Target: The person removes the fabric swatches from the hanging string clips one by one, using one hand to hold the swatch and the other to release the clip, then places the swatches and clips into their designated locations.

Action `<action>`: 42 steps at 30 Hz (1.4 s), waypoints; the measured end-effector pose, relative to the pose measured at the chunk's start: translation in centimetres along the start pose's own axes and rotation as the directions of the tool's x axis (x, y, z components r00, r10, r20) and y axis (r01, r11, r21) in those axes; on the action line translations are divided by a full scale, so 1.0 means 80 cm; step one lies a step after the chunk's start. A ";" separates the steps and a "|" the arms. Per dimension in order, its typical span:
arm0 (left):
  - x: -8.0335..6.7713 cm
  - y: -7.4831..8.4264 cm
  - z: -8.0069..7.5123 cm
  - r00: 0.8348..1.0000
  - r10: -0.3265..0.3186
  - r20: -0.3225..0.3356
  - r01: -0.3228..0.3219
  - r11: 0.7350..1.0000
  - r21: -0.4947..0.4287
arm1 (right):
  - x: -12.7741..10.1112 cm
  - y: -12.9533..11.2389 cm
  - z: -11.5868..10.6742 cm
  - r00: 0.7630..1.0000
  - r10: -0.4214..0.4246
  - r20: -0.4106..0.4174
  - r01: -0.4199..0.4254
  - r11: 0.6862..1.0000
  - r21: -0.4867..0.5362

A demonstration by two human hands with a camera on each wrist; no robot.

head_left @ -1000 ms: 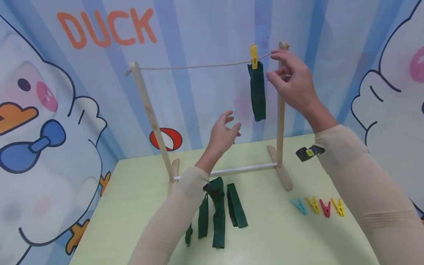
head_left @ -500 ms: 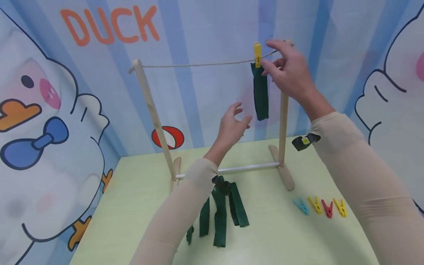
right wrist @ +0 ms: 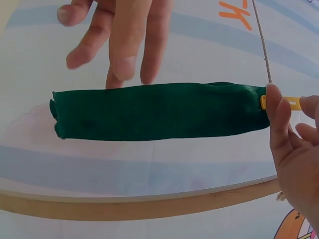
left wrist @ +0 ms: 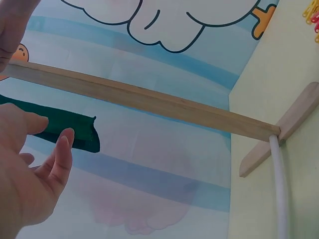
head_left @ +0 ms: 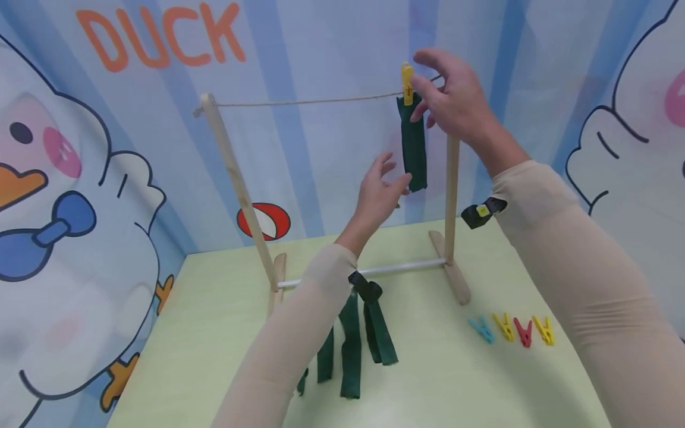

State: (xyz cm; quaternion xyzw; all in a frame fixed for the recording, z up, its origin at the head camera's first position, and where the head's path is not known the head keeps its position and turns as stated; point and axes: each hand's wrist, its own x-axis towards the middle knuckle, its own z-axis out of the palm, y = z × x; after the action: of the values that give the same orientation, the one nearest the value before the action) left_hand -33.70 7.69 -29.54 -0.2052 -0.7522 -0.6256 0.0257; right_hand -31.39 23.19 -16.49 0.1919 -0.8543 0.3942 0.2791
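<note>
A dark green cloth strip (head_left: 414, 148) hangs from the string (head_left: 310, 101) of a small wooden drying rack (head_left: 230, 178), held by a yellow clothespin (head_left: 407, 83). My right hand (head_left: 444, 101) is up at the string by the right post, thumb and a fingertip pinching the pin (right wrist: 295, 103). My left hand (head_left: 377, 193) is raised with straight fingers right beside the strip's lower end (left wrist: 70, 130), holding nothing. In the right wrist view the strip (right wrist: 159, 110) lies across the frame, with the left fingers (right wrist: 119, 35) just behind it.
Several more green strips (head_left: 350, 345) lie on the pale green table (head_left: 214, 333) in front of the rack's white bottom rod (head_left: 396, 268). Several coloured clothespins (head_left: 508, 330) sit in a row at the front right. Printed backdrop walls close in behind and at both sides.
My right hand has come back leftwards onto the yellow clothespin. The left hand has risen from below to the strip's lower end.
</note>
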 end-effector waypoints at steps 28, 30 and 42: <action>0.005 0.020 0.025 0.998 -0.054 -0.032 0.053 0.997 -0.048 | 0.005 -0.006 0.013 1.000 0.004 0.028 -0.007 0.995 0.100; 0.003 0.021 0.025 0.999 -0.048 -0.024 0.047 0.998 -0.042 | 0.005 -0.007 0.014 1.000 -0.002 0.024 -0.001 0.994 0.110; -0.001 0.023 0.031 0.999 -0.029 -0.045 0.028 0.999 -0.014 | 0.006 -0.011 0.016 1.000 -0.005 -0.001 0.005 0.983 0.183</action>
State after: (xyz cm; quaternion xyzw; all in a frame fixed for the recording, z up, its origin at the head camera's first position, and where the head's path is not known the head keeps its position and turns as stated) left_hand -32.49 10.29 -28.39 -0.1805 -0.7500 -0.6355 0.0322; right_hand -31.72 21.55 -16.36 0.2187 -0.8140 0.4705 0.2613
